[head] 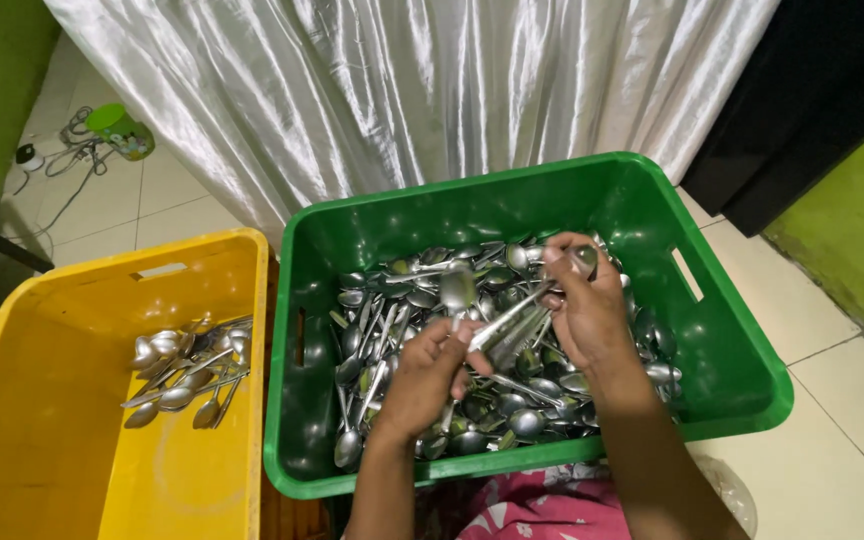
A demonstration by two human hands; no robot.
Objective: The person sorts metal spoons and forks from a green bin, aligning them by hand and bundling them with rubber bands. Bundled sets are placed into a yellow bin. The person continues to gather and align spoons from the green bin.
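Note:
A green plastic crate in front of me is filled with several metal spoons. My left hand is over the heap, gripping a bunch of spoon handles that angle up to the right. My right hand is above the right part of the heap, its fingers pinched on a spoon near the top of that bunch. To the left stands a yellow plastic crate with a small pile of spoons on its floor.
A white satin curtain hangs behind the crates. A green cup and cables lie on the tiled floor at far left. A dark cabinet stands at upper right. Pink floral cloth shows at the bottom.

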